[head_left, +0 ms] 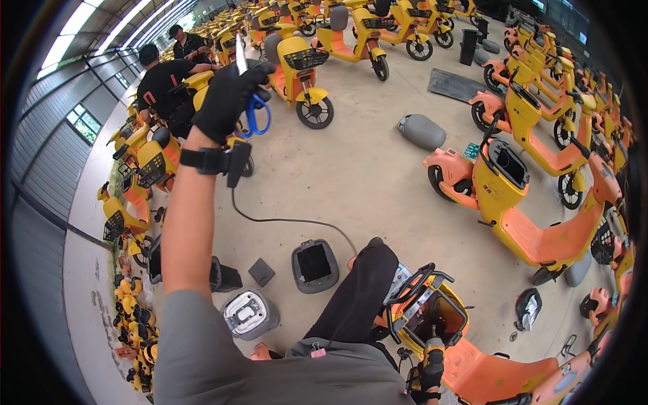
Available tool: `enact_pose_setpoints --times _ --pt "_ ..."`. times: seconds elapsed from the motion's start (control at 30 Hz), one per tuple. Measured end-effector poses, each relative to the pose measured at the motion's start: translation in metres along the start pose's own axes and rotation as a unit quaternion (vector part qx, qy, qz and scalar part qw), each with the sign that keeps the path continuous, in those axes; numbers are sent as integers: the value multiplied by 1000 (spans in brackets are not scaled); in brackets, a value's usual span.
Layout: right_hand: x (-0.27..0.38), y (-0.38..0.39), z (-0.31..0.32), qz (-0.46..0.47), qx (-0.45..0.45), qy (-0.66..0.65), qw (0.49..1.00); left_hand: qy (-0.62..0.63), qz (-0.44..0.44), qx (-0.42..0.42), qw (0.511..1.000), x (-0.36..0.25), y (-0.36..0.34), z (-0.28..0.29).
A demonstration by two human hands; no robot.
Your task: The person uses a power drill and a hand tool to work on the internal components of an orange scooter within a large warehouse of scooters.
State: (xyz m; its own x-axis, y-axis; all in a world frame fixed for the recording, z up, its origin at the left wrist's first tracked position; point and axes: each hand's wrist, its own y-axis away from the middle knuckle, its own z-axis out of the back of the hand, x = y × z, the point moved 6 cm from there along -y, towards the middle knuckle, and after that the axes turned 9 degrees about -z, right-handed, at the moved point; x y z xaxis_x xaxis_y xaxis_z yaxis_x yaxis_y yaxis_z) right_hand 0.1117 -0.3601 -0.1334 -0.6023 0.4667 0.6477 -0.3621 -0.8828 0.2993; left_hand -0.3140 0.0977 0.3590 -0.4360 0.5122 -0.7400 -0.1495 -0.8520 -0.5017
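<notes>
My left arm stretches forward, and my left hand (231, 96) in a black glove is closed around a pair of scissors (257, 119). Their blue handle loops hang beside my palm, and the blades point up past my fingers. Low on the right, my right hand (428, 382), also gloved, grips a yellow-and-black power drill (434, 350). The drill's tip points into the open compartment of a yellow-and-orange scooter (460, 316) beside my leg. Most of my right hand's fingers are hidden behind the drill. A black cable (297, 222) runs along the floor below my left wrist.
Near my legs lie a grey scooter seat (250, 324), a dark grey frame-like cover (314, 287) and a flat dark square piece (262, 272). Another scooter (496, 182) stands on the right, a loose grey seat (422, 131) behind it. Two people (162, 88) work among scooters at far left.
</notes>
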Motion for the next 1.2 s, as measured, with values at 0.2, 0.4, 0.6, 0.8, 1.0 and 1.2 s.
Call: enact_pose_setpoints --times 0.2,0.4,0.6,0.8,1.0,1.2 --pt "-4 9 9 30 -9 -22 999 -36 182 136 973 107 102 -11" --pt "2 7 18 11 3 3 1000 75 413 145 896 243 277 -73" --pt "13 22 30 31 -10 41 999 102 513 65 850 313 377 -110" --pt "-7 34 25 -14 21 51 998 -31 543 17 839 348 380 -96" --pt "1 35 22 60 -5 112 992 78 418 78 901 295 283 -142" --pt "3 29 16 58 -5 131 990 95 219 191 952 166 161 -246"
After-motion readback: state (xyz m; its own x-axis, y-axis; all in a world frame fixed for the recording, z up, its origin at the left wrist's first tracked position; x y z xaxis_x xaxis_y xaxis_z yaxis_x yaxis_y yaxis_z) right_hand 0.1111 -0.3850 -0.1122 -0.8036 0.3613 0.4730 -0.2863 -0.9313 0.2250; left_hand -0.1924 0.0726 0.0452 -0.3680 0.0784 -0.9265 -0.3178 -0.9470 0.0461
